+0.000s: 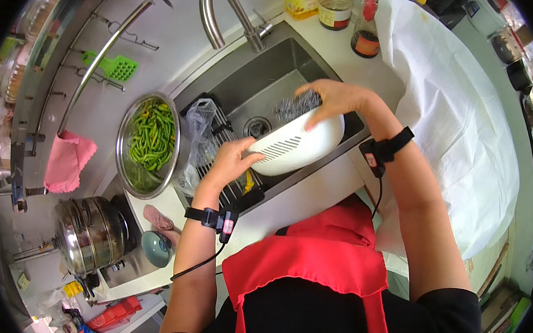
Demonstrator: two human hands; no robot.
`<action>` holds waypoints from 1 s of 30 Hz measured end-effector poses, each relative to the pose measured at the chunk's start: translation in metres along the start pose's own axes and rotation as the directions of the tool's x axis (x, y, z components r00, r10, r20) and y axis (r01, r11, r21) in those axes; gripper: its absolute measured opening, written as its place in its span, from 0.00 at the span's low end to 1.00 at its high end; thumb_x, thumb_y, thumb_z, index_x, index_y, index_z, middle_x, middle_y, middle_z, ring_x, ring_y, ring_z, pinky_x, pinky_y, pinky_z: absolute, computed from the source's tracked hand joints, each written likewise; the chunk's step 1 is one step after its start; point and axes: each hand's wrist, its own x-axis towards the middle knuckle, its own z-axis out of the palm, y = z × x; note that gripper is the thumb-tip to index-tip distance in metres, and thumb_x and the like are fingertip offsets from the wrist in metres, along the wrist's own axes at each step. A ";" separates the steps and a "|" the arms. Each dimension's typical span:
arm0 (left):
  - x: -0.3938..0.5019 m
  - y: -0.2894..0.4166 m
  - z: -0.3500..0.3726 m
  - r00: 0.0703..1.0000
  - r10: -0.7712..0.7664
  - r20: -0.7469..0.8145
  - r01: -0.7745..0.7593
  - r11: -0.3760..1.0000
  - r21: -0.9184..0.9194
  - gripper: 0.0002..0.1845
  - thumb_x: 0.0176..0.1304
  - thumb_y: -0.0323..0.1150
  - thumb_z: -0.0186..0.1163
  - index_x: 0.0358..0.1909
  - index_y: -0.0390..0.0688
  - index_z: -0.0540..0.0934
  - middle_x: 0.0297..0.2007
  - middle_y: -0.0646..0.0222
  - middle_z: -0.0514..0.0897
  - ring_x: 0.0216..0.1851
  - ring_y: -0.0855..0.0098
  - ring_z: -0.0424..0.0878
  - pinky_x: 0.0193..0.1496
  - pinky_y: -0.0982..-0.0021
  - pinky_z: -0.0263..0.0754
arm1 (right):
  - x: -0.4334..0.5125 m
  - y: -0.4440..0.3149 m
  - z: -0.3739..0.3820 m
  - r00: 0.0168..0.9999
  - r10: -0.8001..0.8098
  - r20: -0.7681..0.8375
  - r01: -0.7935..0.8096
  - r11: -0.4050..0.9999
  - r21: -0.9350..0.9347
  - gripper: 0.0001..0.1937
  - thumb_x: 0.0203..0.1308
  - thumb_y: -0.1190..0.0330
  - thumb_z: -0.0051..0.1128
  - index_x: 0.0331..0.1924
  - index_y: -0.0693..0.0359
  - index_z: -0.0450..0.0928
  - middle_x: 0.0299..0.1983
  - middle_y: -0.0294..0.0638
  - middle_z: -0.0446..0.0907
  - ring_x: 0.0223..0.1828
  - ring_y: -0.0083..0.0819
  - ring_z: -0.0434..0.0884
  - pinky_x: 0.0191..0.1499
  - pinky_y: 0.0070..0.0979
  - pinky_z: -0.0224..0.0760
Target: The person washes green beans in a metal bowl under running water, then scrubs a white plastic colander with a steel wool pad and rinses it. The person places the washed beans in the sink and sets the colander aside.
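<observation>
A white plastic colander [292, 147] with slots in its wall is tilted on its side above the near part of the steel sink [273, 84]. My left hand [231, 161] grips its left end, the thumb lying on the outer wall. At its right end my right hand [334, 101] has the thumb against the outside and the fingers over the far rim. A grey, wiry metal scourer [295, 106] shows beside those fingers; whether they pinch it too is unclear. The colander's inside faces away from me and is hidden.
Left of the sink stands a steel bowl of green chili peppers [152, 135], beside a clear plastic bag [200, 137] on a drying rack [232, 182]. A curved faucet [223, 10] arches behind. Sauce bottles [367, 32] and a white sheet [447, 111] are at right.
</observation>
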 end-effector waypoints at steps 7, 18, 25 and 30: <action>0.032 -0.015 0.045 0.962 -0.049 -0.269 -0.126 0.794 -0.595 0.15 0.69 0.31 0.52 0.53 0.36 0.75 0.43 0.74 0.81 0.43 0.82 0.75 0.49 0.78 0.69 | 0.016 0.034 0.020 0.629 -0.086 -0.773 0.242 0.966 0.089 0.21 0.51 0.55 0.66 0.42 0.62 0.76 0.49 0.45 0.78 0.52 0.38 0.75 0.55 0.32 0.66; 0.019 0.006 0.046 0.834 -0.208 -0.511 -0.259 0.669 -0.697 0.19 0.70 0.29 0.49 0.60 0.30 0.69 0.53 0.61 0.78 0.50 0.76 0.76 0.55 0.75 0.68 | 0.076 0.026 0.083 0.493 -0.263 -0.829 0.107 0.964 -0.243 0.09 0.51 0.68 0.58 0.36 0.61 0.79 0.41 0.42 0.81 0.47 0.45 0.77 0.50 0.36 0.71; -0.011 0.012 0.012 0.801 -0.332 -0.498 -0.341 0.432 -0.835 0.21 0.69 0.30 0.50 0.60 0.30 0.68 0.54 0.57 0.77 0.53 0.68 0.76 0.58 0.67 0.70 | 0.093 0.091 0.061 0.838 0.441 -0.321 0.144 0.388 0.910 0.14 0.63 0.63 0.51 0.48 0.60 0.74 0.39 0.34 0.77 0.40 0.21 0.75 0.46 0.20 0.68; -0.004 -0.007 0.006 0.684 -0.576 -0.448 -0.392 0.228 -0.891 0.22 0.71 0.34 0.47 0.64 0.36 0.65 0.58 0.60 0.73 0.57 0.64 0.73 0.61 0.61 0.68 | 0.092 0.083 0.110 0.812 0.438 -0.386 0.301 0.252 0.920 0.21 0.65 0.56 0.49 0.57 0.58 0.68 0.45 0.38 0.76 0.45 0.23 0.73 0.49 0.21 0.66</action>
